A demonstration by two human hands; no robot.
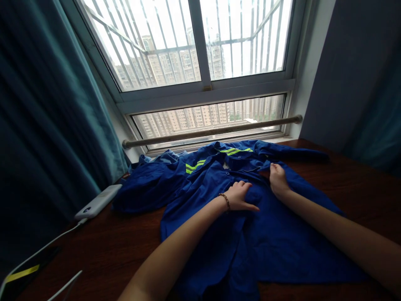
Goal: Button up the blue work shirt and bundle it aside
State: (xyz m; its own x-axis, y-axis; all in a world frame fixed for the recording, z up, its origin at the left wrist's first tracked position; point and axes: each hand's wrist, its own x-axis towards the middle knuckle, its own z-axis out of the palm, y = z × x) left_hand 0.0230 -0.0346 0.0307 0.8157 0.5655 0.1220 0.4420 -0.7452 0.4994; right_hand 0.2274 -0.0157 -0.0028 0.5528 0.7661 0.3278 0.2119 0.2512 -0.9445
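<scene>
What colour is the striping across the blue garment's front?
The striping is bright yellow-green with a greyish middle, best seen in the head view.

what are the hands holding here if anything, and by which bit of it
The right hand pinches the blue jacket by its front cloth, in the chest area. The left hand is spread over the front, apparently not gripping.

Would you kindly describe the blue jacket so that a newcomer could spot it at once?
Below the barred window, on the brown table, lies the jacket, with the left hand and right hand at its front. Unlike the teal curtain and white power bank to the left, it is vivid blue with yellow-green stripes.
</scene>
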